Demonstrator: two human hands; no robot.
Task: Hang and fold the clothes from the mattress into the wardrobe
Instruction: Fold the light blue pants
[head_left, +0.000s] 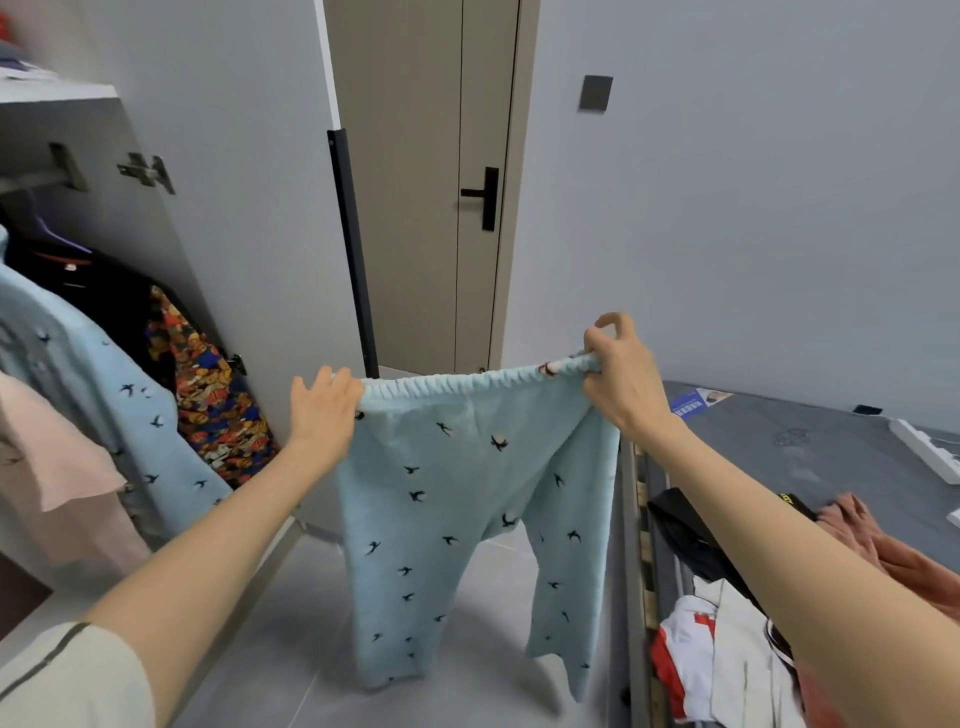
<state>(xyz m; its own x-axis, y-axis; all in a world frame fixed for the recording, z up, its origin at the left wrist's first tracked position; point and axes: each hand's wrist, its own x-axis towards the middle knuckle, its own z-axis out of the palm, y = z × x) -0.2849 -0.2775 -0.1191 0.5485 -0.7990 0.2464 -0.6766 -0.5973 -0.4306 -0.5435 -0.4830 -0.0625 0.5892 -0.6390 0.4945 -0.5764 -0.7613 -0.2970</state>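
Note:
Light blue pyjama trousers (462, 519) with small black birds hang in the air in front of me, legs down over the floor. My left hand (322, 410) grips the left end of the elastic waistband. At the right end, my right hand (621, 374) pinches the waistband, stretching it flat between the two hands. The open wardrobe (67, 135) is at the left, with a matching blue top (88, 384), a dark garment and a colourful patterned one (213, 395) hanging from its rail. The grey mattress (810, 457) lies at the right with several clothes on it.
The white wardrobe door (244, 208) stands open just behind my left hand. A beige room door (431, 182) is straight ahead. On the mattress lie a pink garment (883, 551), a black one (696, 535), a white and red one (717, 660) and a white power strip (930, 452). Grey tiled floor (291, 649) lies below.

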